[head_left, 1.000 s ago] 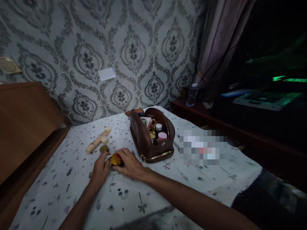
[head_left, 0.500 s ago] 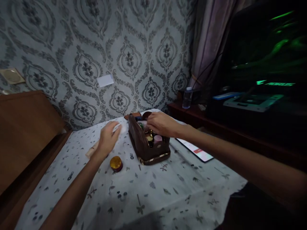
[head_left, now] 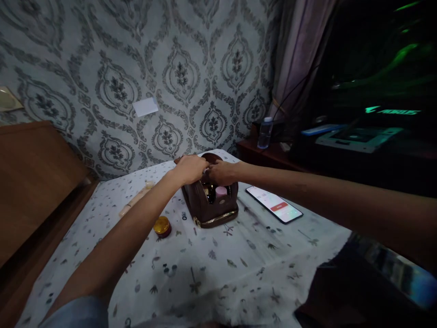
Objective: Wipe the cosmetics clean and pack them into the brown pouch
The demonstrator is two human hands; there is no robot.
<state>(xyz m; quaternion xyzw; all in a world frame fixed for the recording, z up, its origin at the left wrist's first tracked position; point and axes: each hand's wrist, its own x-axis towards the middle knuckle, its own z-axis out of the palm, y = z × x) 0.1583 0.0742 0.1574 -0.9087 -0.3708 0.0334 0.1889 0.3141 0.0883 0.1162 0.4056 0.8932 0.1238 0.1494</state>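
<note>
A brown makeup bag (head_left: 213,214) with a gold zip stands open on the patterned cloth. Inside it show a pink-lidded jar (head_left: 221,191) and some dark and gold items. My left hand (head_left: 191,169) reaches over the bag's left side, fingers closed. From the right, my right hand (head_left: 223,173) comes to the same opening with curled fingers. The fingertips of both meet above the bag. Something small and white shows between them, too hidden to name. Left of the bag, a gold-lidded jar (head_left: 162,226) sits on the cloth, and a beige tube (head_left: 131,203) lies behind my left forearm.
A lit phone (head_left: 275,205) lies right of the bag on the white cloth (head_left: 211,273). Behind it, a clear bottle (head_left: 265,133) stands on a dark red ledge. A wooden board (head_left: 37,177) borders the left, and a dark computer case (head_left: 368,114) the right.
My left hand has moved right, from beside the bag to its opening, where it meets my right hand. My right hand stays at the bag. The view has shifted slightly.
</note>
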